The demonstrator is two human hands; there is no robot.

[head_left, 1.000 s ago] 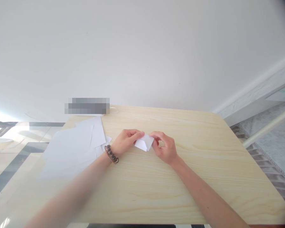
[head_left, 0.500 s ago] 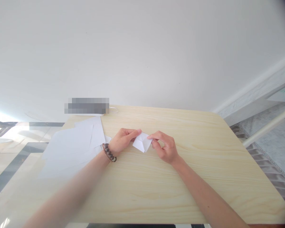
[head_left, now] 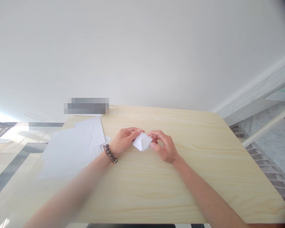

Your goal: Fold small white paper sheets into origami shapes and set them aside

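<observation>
A small piece of folded white paper (head_left: 142, 141) is held over the table between both hands. My left hand (head_left: 126, 139) grips its upper left corner, thumb on top and fingers underneath. Around that wrist is a bracelet of dark beads. At the paper's right side, my right hand (head_left: 165, 146) has its thumb and index finger closed on the edge, where layered flaps stand slightly apart. Creases cross the paper's face, and its underside is hidden.
Loose white sheets (head_left: 68, 148) overlap on the left of the wooden table (head_left: 192, 186). At the back left stands a blurred-out grey object (head_left: 86, 106) with a white cord beside it. A pale wall (head_left: 142, 57) rises behind the table.
The paper's right flap has lifted and shifted, so its layers show more at the right edge. My right thumb has dropped a little lower and my left thumb lies further over the corner.
</observation>
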